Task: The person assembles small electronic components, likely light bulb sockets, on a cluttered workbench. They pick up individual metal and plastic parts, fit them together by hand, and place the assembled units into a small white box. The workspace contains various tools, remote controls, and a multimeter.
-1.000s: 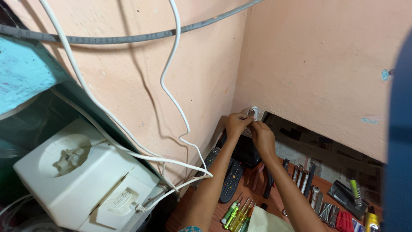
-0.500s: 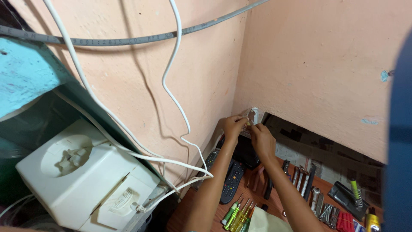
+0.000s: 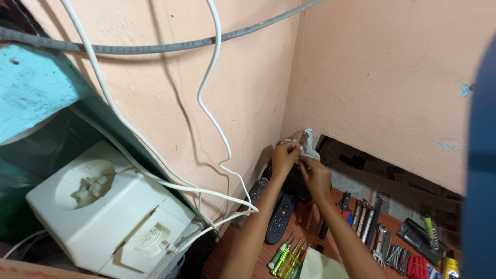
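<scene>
1. Both hands are raised into the wall corner, meeting at a small white fitting [image 3: 308, 143] mounted low on the walls.
2. Left hand [image 3: 284, 157]: fingers curled and pinched at the fitting's left edge, at about 9 o'clock of it; it looks like a thin white wire is between the fingertips, but too small to be sure.
3. Right hand [image 3: 315, 176]: just below the fitting, at about 5 o'clock of it, fingertips pressed together against its lower part. The two hands touch or nearly touch each other.
4. The fitting sits right at the corner seam of the peach walls [image 3: 392, 77], above the far end of the table [image 3: 230, 253].
5. A white cable [image 3: 206, 93] hangs down the left wall and loops toward a white boxy appliance [image 3: 108, 206] at 8 o'clock of the hands.
6. A grey cable [image 3: 155, 49] runs across the wall up top.
7. On the table under the forearms: two dark remote controls [image 3: 279, 217], a black box-shaped device [image 3: 292, 181] behind them, and green and yellow screwdrivers [image 3: 287, 256] at 6 o'clock.
8. At 4 o'clock of the hands: a row of wrenches and pliers [image 3: 369, 222] and a red-handled set [image 3: 416, 266].
</scene>
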